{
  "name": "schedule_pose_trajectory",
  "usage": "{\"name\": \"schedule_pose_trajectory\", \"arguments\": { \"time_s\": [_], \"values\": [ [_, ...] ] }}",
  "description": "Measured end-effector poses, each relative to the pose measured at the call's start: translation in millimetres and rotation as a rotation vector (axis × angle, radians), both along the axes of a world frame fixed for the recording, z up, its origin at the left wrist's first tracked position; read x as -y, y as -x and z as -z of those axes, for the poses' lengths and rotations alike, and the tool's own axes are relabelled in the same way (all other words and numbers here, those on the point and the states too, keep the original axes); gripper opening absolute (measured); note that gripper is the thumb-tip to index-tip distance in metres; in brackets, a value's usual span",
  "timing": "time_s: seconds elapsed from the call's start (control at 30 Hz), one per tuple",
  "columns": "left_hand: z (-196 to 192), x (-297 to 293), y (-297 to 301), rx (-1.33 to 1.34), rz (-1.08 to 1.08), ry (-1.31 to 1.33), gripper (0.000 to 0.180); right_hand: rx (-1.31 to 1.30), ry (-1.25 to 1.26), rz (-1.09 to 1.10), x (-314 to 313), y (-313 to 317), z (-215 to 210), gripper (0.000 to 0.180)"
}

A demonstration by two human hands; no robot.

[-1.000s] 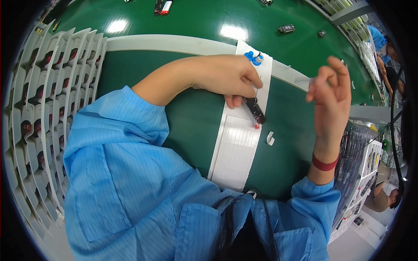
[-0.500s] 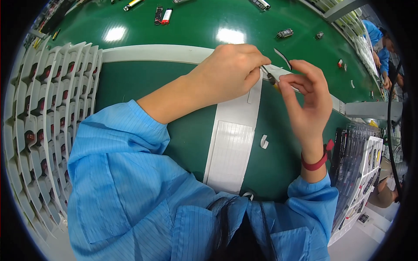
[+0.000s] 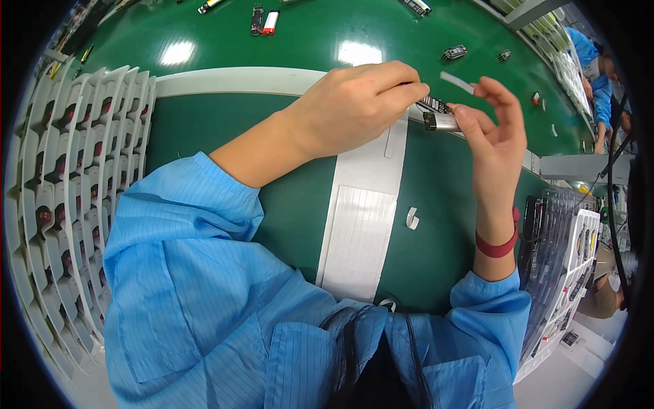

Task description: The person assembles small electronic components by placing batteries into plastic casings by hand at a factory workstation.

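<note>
Just past the near mat, my left hand [image 3: 361, 102] is closed, pinching the end of a small black circuit board [image 3: 430, 104]. Beside the board is a small silver battery cell [image 3: 443, 123], which my right hand [image 3: 501, 140] grips between thumb and fingers. Whether the board and cell are joined is hidden by the fingers. A narrow whitish strip [image 3: 456, 82] sticks out from my raised right index fingertip. Below the hands lies a long white sheet [image 3: 368, 174] bearing a panel of parallel adhesive strips [image 3: 357, 235]. A curled white scrap [image 3: 412, 218] rests right of it.
Stacked white trays [image 3: 75, 184] with dark red parts stand at my left. At my right are clear and white trays [image 3: 565, 279]. Beyond a pale rail [image 3: 238, 80], the green surface [image 3: 306, 41] carries a red-and-white battery [image 3: 270, 23] and several small assemblies. A co-worker sits far right.
The piece between my hands has turned, so the board's face and silver cell now show. My right hand has shifted slightly right, and the strip on its fingertip has turned its broad side into view.
</note>
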State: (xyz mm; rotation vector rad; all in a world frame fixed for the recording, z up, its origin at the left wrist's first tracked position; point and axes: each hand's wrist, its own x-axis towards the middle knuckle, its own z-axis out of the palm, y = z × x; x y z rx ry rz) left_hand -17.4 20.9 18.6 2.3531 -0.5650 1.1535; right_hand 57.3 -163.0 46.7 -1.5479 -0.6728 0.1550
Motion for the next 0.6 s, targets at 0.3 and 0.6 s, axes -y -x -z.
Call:
{"name": "schedule_pose_trajectory", "arguments": {
  "time_s": [0.3,0.6],
  "values": [
    [1,-6,0,0.044,-0.034,-0.082,0.026,-0.345,0.085,0.066,-7,4,-6,0.046],
    [1,2,6,-0.290,0.084,0.040,0.029,-0.116,-0.035,0.024,1,-7,6,0.052]
  ]
}}
